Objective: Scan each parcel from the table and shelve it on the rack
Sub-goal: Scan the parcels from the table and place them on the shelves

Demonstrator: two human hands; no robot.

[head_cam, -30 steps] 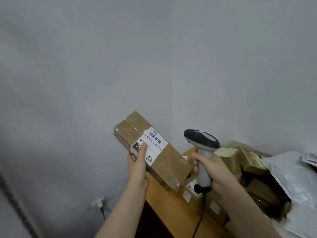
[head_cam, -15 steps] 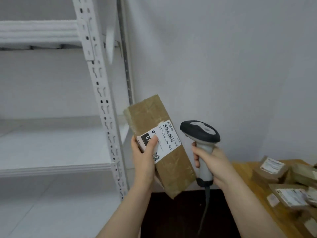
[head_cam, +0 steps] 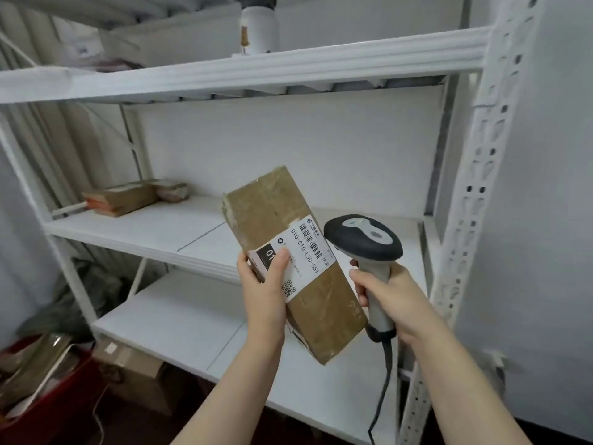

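The left hand (head_cam: 266, 284) grasps the parcel (head_cam: 288, 252) by one side only; the right hand (head_cam: 385, 290) grips the scanner (head_cam: 362, 239). The long box may slip before reaching the rack (head_cam: 199, 242) ahead.

The rack (head_cam: 288, 64) is white, its uprights patterned with rows of dark slots. In front of the rack, the parcel (head_cam: 324, 303) is brown cardboard; its white label (head_cam: 303, 252) carries a black barcode, a black block and a QR square. The scanner (head_cam: 362, 239) has a black head with a grey inset, a pale grey handle and a black cable (head_cam: 381, 396). Left of the rack's foot, a crate (head_cam: 64, 396) is red.
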